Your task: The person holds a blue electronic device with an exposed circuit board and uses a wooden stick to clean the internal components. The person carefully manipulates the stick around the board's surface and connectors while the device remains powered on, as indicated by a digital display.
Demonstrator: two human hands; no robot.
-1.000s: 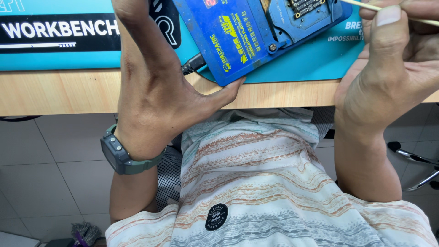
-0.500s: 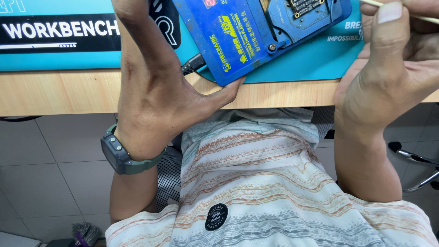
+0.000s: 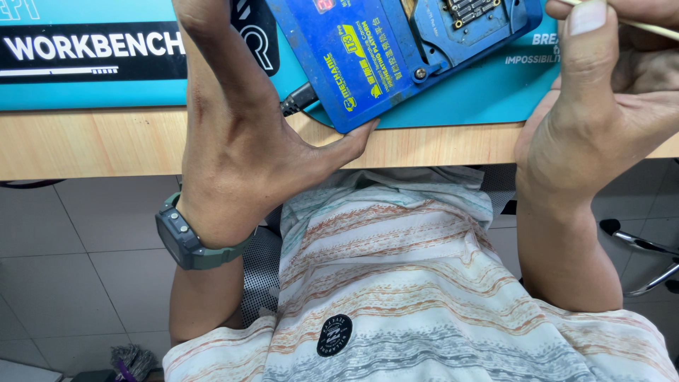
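Light wood-grain desk edge (image 3: 92, 145) topped by a teal rubber work mat (image 3: 85, 88). Pale grey square floor tiles (image 3: 85, 247) below. Chrome chair base (image 3: 640, 244), probably, at right. Even, bright light.

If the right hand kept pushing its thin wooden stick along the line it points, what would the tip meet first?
The right hand pinches a thin wooden stick aimed left, toward the blue metal fixture plate. The tip would likely meet that plate's recessed holder first; depth is unclear.
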